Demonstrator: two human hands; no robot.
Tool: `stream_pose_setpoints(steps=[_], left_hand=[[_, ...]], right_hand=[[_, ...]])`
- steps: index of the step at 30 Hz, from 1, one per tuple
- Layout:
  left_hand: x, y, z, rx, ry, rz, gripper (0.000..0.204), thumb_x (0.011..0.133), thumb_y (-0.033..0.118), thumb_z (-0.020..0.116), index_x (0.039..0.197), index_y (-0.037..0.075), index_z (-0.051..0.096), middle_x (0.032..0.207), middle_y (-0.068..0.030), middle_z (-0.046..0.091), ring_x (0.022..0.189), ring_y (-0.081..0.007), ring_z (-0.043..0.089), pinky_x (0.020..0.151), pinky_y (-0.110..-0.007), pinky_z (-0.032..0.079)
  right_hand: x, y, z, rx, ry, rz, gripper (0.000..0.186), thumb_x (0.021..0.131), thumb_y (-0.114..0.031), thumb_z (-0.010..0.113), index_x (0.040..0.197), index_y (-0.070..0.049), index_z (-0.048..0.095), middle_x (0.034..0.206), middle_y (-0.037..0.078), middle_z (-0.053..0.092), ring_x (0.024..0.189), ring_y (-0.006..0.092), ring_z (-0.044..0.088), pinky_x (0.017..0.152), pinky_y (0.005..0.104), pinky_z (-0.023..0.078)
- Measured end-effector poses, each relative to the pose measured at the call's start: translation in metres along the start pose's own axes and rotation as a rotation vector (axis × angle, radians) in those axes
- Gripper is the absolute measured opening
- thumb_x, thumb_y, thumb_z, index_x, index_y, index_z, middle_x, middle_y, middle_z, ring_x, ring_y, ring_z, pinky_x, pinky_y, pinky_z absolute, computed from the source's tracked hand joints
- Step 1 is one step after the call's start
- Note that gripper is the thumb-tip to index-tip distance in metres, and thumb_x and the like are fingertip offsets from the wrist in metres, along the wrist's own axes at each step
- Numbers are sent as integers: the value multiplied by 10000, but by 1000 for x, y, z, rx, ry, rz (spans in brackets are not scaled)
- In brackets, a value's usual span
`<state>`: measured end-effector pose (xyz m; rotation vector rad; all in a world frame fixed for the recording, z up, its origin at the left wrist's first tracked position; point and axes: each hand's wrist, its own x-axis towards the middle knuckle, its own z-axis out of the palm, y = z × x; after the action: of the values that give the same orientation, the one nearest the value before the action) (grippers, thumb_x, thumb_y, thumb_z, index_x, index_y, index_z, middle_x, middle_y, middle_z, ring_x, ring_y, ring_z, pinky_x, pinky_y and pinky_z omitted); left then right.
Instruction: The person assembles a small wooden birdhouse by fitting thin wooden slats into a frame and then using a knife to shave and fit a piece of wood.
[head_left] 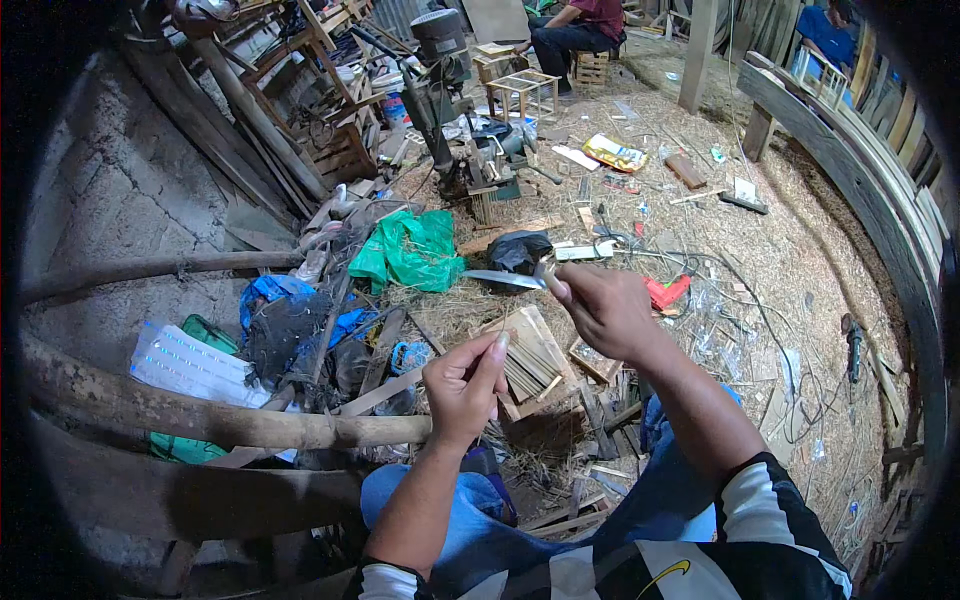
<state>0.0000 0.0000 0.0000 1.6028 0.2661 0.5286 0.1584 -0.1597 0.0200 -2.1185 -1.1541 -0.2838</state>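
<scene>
My right hand (605, 308) is closed round the handle of a knife, and its bright blade (505, 279) points left. Lower and to the left, my left hand (465, 385) pinches a thin pale sliver (514, 312) between thumb and fingers; only a narrow part of it shows, rising toward the knife hand. Below both hands is a shallow wooden tray (556, 325) with several slim wooden sticks (533, 368) lying side by side in it. The left fingers partly cover the tray's left side.
A green plastic bag (408, 250) and a black bag (520, 250) lie ahead. Wooden poles (230, 405) cross at the left. A bench machine (440, 130) stands farther off, and a long beam (850, 150) runs along the right. Shavings and cables cover the floor. Two people sit at the back.
</scene>
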Motion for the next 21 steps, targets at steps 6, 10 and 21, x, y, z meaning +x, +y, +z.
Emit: stream_pose_setpoints(steps=[6,10,21], left_hand=[[-6,-11,15,-129,37,-76,212,977,141,656,1089,-34,699,619,-51,594,377,-53,427,342,-217,308],[-5,-8,18,-80,14,-31,194,968,118,659,1079,-34,706,618,-45,593,385,-51,431,345,-216,309],[-3,2,8,-143,0,-182,228,978,111,647,1155,-15,714,635,-4,600,451,-21,453,393,-205,330]], right_hand=[[-17,-19,-8,-1,-160,-130,199,970,-327,578,931,-134,603,780,110,646,701,351,652,549,472,484],[-19,-17,-8,5,-161,-121,197,963,-329,587,943,-134,607,774,106,645,688,355,650,540,476,481],[-12,-10,-2,-1,-17,-84,270,1001,-372,534,885,-130,566,721,108,611,651,368,629,513,486,448]])
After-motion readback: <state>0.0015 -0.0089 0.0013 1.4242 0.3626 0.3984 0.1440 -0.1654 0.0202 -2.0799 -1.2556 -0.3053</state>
